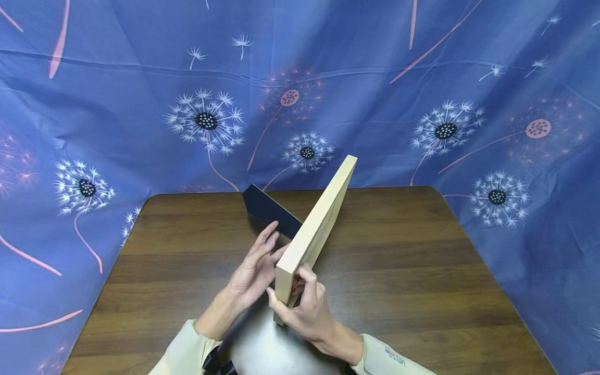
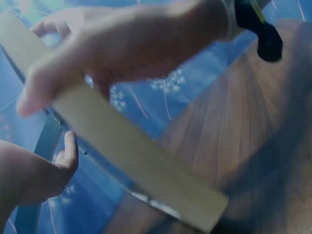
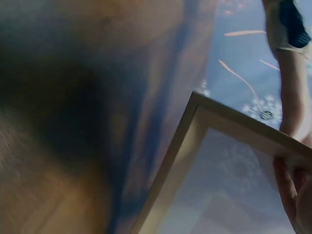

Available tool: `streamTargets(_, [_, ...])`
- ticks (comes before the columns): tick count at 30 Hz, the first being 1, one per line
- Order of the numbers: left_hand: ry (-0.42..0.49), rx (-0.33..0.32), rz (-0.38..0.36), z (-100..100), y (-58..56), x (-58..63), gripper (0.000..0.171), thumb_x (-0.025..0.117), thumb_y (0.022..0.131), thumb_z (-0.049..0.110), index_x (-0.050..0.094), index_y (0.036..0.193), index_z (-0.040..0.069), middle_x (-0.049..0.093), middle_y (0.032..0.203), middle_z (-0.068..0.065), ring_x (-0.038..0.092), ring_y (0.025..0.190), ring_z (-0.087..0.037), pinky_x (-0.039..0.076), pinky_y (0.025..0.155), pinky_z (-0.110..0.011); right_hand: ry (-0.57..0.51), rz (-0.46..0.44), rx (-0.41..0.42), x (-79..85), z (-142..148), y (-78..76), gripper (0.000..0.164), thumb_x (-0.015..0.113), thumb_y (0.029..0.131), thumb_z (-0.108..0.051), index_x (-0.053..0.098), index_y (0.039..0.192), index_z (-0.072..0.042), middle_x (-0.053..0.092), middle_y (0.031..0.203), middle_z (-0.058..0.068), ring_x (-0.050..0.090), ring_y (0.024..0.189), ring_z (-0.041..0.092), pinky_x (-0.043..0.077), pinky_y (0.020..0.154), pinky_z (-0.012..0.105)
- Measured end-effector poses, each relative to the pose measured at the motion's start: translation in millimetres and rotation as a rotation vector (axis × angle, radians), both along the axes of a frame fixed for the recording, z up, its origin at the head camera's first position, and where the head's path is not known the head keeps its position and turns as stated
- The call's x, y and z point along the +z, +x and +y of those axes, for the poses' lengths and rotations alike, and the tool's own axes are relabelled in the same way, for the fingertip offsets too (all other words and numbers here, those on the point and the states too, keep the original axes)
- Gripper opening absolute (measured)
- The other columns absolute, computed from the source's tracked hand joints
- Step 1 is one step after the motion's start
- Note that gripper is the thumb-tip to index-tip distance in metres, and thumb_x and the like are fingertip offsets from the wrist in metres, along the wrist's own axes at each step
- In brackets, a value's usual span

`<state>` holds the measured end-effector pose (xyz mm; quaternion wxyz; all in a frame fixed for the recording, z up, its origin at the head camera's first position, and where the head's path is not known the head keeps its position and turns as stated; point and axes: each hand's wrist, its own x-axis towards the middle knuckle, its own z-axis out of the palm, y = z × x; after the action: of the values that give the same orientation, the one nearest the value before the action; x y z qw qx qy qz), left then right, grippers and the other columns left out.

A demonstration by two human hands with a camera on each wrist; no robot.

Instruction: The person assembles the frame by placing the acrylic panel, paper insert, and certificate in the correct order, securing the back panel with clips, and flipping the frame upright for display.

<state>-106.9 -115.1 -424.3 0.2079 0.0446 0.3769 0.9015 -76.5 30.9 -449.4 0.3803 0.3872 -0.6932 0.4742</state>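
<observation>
A pale wooden picture frame (image 1: pixel 319 219) stands upright and slanted in the head view, its narrow edge facing me. My right hand (image 1: pixel 304 307) grips its near end, thumb on the edge and fingers curled round the inner side. From the back of the frame a dark stand leg (image 1: pixel 272 211) sticks out to the left. My left hand (image 1: pixel 255 271) is beside that back, between frame and leg, with fingers extended and tips close to both. The right wrist view shows a corner of the frame (image 3: pixel 214 108) round a glossy pane (image 3: pixel 229 195). Blur softens the wrist views.
A brown wood-grain table (image 1: pixel 422 271) with rounded far corners lies under the hands. Behind it hangs a blue cloth (image 1: pixel 365 104) with a dandelion pattern. A bright glare shows on the tabletop at the near edge.
</observation>
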Motion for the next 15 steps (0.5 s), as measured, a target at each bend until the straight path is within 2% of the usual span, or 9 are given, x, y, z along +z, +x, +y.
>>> streamTargets(3, [0.016,-0.032,0.013,-1.9,0.3,-0.2,0.059,0.038,0.101,0.019,0.009,0.152,0.023,-0.017,0.157,0.003,0.041,0.128,-0.021,0.039,0.100,-0.031,0.027,-0.010,-0.019,-12.1,-2.8,0.1,0.051,0.079,0.071,-0.009,0.043,0.103,0.010,0.055,0.087,0.008,0.057,0.060,0.007,0.045,0.054,0.012])
streamTargets(6, [0.026,-0.066,0.042,-4.9,-1.0,-2.9,0.061,0.039,0.101,0.018,0.008,0.153,0.023,-0.016,0.157,0.002,0.047,0.121,-0.017,0.039,0.099,-0.032,0.056,-0.024,-0.047,-20.6,-4.2,0.2,0.053,0.080,0.071,-0.012,0.045,0.105,0.009,0.056,0.087,0.006,0.056,0.063,0.007,0.045,0.055,0.011])
streamTargets(9, [0.028,-0.101,0.083,-7.8,-2.8,-6.1,0.072,0.051,0.097,0.021,0.006,0.153,0.022,-0.016,0.157,-0.002,0.047,0.120,-0.017,0.037,0.101,-0.034,0.087,-0.052,-0.088,-27.1,-5.1,0.4,0.054,0.080,0.072,-0.015,0.045,0.107,0.006,0.056,0.086,0.003,0.055,0.065,0.007,0.044,0.057,0.011])
streamTargets(12, [0.021,-0.135,0.117,-9.1,-4.7,-7.5,0.092,0.068,0.087,0.027,0.004,0.153,0.023,-0.016,0.155,-0.006,0.047,0.118,-0.016,0.037,0.101,-0.034,0.109,-0.069,-0.116,-31.2,-5.0,0.5,0.054,0.080,0.072,-0.018,0.046,0.108,0.004,0.054,0.085,0.001,0.053,0.066,0.007,0.043,0.057,0.012])
streamTargets(15, [-0.002,-0.165,0.139,-9.8,-5.5,-6.0,0.107,0.078,0.078,0.029,0.001,0.153,0.026,-0.021,0.154,-0.009,0.045,0.118,-0.013,0.037,0.101,-0.031,0.120,-0.067,-0.123,-32.6,-4.8,0.3,0.056,0.081,0.073,-0.022,0.046,0.108,0.005,0.054,0.086,0.003,0.053,0.067,0.009,0.044,0.057,0.014])
